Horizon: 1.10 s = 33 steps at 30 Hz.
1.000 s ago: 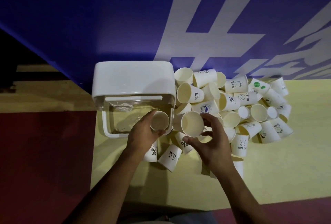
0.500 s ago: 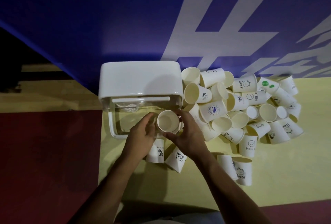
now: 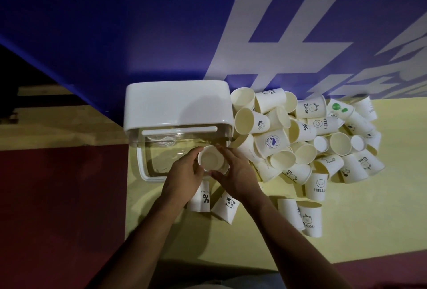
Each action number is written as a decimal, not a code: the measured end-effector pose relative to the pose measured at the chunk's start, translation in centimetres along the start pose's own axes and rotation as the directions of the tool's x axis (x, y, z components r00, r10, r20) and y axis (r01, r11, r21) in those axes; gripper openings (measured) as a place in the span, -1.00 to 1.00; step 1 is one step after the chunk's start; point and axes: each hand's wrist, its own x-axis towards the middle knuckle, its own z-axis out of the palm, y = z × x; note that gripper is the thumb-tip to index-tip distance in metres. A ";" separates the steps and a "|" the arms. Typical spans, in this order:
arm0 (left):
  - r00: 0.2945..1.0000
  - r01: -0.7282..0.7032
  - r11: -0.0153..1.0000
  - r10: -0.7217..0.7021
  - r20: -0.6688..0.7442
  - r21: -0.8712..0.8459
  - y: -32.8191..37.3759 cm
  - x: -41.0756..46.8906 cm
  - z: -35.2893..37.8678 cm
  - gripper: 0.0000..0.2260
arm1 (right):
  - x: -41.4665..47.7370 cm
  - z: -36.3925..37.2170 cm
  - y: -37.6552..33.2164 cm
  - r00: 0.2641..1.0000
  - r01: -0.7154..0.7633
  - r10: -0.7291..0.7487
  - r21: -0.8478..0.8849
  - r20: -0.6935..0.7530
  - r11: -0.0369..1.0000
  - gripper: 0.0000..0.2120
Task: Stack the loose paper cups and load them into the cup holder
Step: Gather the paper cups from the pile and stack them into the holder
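Head view, left hand (image 3: 184,179), right hand (image 3: 236,174), grips curled round one cup stack (image 3: 209,158), one cup holder (image 3: 175,103)

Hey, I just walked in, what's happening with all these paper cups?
A person is tidying loose paper cups. The left grip and right grip hold one cup between them, mouth up, just in front of the white cup holder with its clear front. A big pile of loose cups lies to the right on the yellow mat, and stray cups lie beside the wrists, so most of the work is not yet done.
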 end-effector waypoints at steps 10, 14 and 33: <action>0.978 -0.117 0.987 0.134 -0.162 0.111 4.1 -3.7 0.3 -0.59 | -4.2 -2.3 0.7 0.991 -0.016 0.020 0.035 -0.129 0.999 -0.54; 0.929 -0.339 0.928 0.356 -0.102 0.154 8.9 -3.7 2.3 -0.58 | -7.7 -3.9 3.7 0.975 -0.076 0.096 0.101 -0.199 0.992 -0.75; 0.856 -0.505 0.666 0.468 0.219 0.550 26.9 6.8 21.5 -0.28 | -14.6 -19.1 21.1 0.927 -0.193 0.256 0.237 -0.274 0.952 -0.86</action>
